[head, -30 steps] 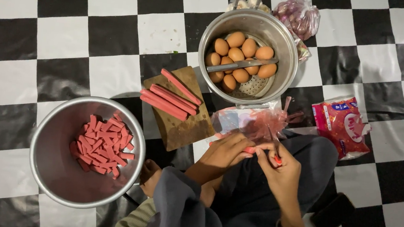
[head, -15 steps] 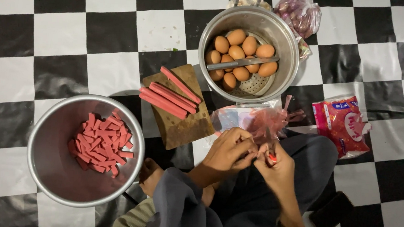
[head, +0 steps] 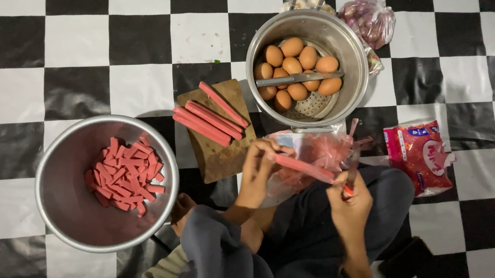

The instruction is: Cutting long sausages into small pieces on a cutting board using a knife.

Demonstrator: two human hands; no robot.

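Note:
My left hand (head: pixel 260 168) holds one end of a long pink sausage (head: pixel 307 168) above my lap. My right hand (head: pixel 349 204) grips the sausage's other end and a strip of its clear wrapper, which sticks upward. Just beyond my hands lies a clear plastic bag (head: pixel 317 150) with pink peelings. Three whole pink sausages (head: pixel 208 118) rest on a brown wooden cutting board (head: pixel 217 151) to the left. A round metal bowl (head: pixel 69 201) at the lower left holds several cut sausage pieces (head: pixel 124 173).
A metal pot (head: pixel 348 53) with several brown eggs (head: pixel 294 72) and a knife across it stands at the top. A red snack packet (head: pixel 423 156) lies at right, a bag of shallots (head: pixel 370 18) at top right. The floor is black-and-white checked.
My hands have drawn apart, and a whole sausage now stretches between them where before they were close together over the bag.

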